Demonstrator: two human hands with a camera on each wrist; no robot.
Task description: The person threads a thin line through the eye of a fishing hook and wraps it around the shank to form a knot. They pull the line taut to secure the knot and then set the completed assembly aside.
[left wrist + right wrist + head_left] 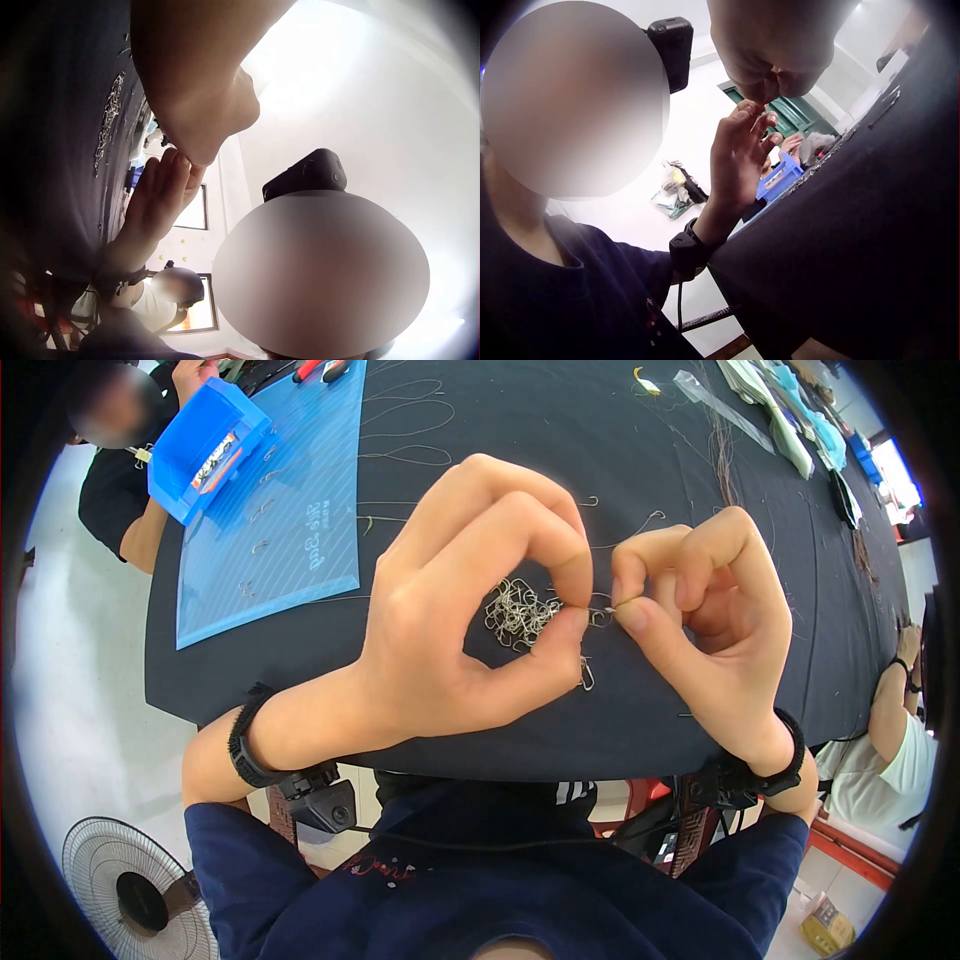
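Observation:
In the head view my left hand [450, 600] pinches a small wire snap [600, 617] between thumb and forefinger, its other fingers curved above. Close on the right, my right hand [720, 595] pinches a thin line at the snap's end with thumb and forefinger. The fingertips of both hands almost meet, and they hide most of the small parts. Behind the left thumb lies a tangled pile of silvery wire snaps [520, 615] on the black cloth, and a loose snap [587, 678] lies below it. Both wrist views show the two hands meeting at the fingertips.
A translucent blue sheet [290, 510] on the left carries a blue bin [185, 470] and several hooks. Looped lines [410, 425] spread over the black tablecloth [540, 410]. Plastic bags [765, 410] lie far right. Other people sit at both sides; a fan [140, 900] stands lower left.

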